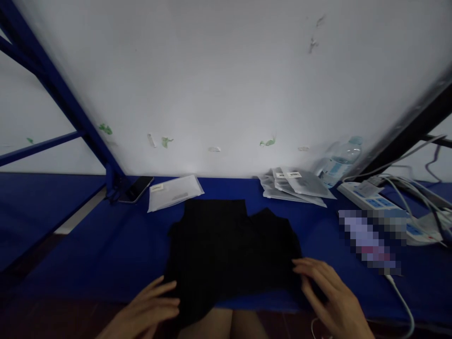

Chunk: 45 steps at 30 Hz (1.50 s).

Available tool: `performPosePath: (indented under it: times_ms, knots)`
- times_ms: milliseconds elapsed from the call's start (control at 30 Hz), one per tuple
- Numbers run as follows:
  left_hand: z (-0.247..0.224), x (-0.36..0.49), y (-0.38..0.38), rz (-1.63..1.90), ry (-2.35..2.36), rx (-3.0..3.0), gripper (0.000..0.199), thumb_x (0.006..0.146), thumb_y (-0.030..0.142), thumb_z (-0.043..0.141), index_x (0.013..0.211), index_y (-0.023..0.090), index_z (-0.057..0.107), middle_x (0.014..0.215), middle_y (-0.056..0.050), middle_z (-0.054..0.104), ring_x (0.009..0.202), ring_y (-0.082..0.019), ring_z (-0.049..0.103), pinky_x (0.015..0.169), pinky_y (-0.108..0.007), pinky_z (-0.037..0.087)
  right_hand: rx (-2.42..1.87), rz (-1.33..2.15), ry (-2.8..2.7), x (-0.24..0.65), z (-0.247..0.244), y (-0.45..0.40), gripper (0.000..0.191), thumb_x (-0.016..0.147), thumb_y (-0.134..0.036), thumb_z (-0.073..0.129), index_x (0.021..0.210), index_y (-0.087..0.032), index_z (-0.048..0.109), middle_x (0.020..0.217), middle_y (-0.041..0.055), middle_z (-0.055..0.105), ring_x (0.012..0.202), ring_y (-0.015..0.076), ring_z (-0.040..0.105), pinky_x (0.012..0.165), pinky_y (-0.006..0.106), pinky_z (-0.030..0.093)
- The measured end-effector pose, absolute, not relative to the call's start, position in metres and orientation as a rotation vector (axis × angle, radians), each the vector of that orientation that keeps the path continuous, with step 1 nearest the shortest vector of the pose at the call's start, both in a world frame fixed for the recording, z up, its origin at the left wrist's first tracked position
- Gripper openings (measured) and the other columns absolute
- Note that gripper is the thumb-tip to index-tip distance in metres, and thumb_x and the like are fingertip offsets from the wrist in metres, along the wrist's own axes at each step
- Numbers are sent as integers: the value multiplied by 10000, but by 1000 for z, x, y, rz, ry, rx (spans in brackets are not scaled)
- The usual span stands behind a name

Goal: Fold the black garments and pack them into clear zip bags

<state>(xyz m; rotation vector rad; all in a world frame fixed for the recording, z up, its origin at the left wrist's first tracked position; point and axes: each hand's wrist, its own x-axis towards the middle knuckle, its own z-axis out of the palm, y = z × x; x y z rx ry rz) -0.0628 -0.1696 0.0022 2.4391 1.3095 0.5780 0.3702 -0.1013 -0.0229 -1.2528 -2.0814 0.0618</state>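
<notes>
A black cloth garment lies spread on the blue tabletop, and its lower left part hangs over the front edge. My left hand is at the garment's lower left edge, fingers apart and nothing visibly gripped. At the garment's right edge, my right hand touches the cloth with its fingertips. Its thumb and fingers are bent around a dark part of the cloth's edge; whether they pinch it cannot be made out.
Behind the garment lie a white zip pouch, a dark phone and several clear pouches. A plastic bottle, a power strip with cables and a blurred-out device are at the right.
</notes>
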Motion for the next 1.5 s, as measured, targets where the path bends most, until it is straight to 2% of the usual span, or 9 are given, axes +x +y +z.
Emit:
performPosePath:
  times_ms: [267, 467, 667, 833, 967, 1167, 1300, 1367, 1500]
  knots:
    - [8, -82, -70, 665, 1744, 2506, 424, 906, 318, 490, 1330, 315, 513, 1400, -48, 513, 1213, -261, 544, 1017, -471, 431, -1289, 324, -2217, 281, 10, -35, 466, 865, -202, 564, 1316, -286, 483, 1024, 50, 635, 877, 198, 655, 766, 327, 544]
    - [21, -81, -11, 849, 1725, 2269, 247, 878, 396, 509, 969, 248, 685, 909, -16, 715, 872, -217, 651, 818, -341, 501, -1239, 544, -2115, 263, 14, 13, 156, 857, -200, 535, 936, -230, 667, 807, 15, 658, 671, 154, 633, 660, 279, 505]
    - [22, -61, 63, 909, 1832, 2103, 268, 861, 413, 498, 882, 207, 668, 776, 0, 695, 727, -193, 648, 715, -302, 504, -1310, 637, -1779, 284, 16, 51, 241, 837, -334, 547, 1017, -211, 649, 761, 4, 684, 676, 157, 650, 683, 294, 512]
    - [3, -45, 56, 1029, 1941, 2140, 438, 860, 396, 519, 1223, 154, 564, 1162, -125, 642, 1078, -290, 587, 960, -462, 428, -1258, 519, -2076, 323, 22, 22, 184, 795, -251, 600, 970, -249, 659, 1026, 39, 694, 978, 217, 628, 883, 386, 484]
    - [2, -26, 8, 776, 1644, 2554, 445, 976, 357, 388, 1408, 253, 412, 1413, -55, 503, 1378, -263, 333, 1120, -501, 255, -1251, 491, -2346, 341, 18, 12, 198, 742, -216, 673, 937, -251, 667, 1347, 61, 553, 1345, 298, 374, 1056, 502, 349]
    - [-5, -7, -55, 263, 1351, 2829, 638, 949, 487, 450, 1502, 339, 170, 1563, -23, 261, 1424, -312, 232, 1100, -572, 281, -1373, 344, -2124, 337, 13, 35, 74, 852, -269, 587, 875, -217, 634, 1102, 93, 670, 1174, 266, 548, 998, 465, 412]
    - [-15, -10, -64, 227, 1400, 2870, 697, 923, 546, 464, 1505, 333, 143, 1569, -40, 236, 1412, -333, 258, 1079, -597, 305, -1290, 449, -2348, 340, 18, 28, 299, 706, -362, 752, 962, -250, 647, 1372, 89, 521, 1323, 318, 402, 1042, 499, 366]
    - [-18, -10, -64, 209, 1417, 2885, 706, 920, 557, 460, 1506, 331, 139, 1572, -50, 222, 1409, -345, 262, 1069, -608, 314, -1288, 497, -2425, 342, 16, 26, 188, 706, -319, 748, 853, -243, 660, 1374, 82, 526, 1355, 327, 361, 1058, 508, 346]
    - [-21, -8, -65, 204, 1458, 2900, 705, 924, 558, 449, 1509, 323, 133, 1573, -63, 214, 1406, -354, 263, 1057, -613, 326, -1318, 390, -2146, 341, 5, 36, 26, 811, -258, 628, 805, -233, 632, 1182, 73, 654, 1187, 268, 553, 968, 429, 452]
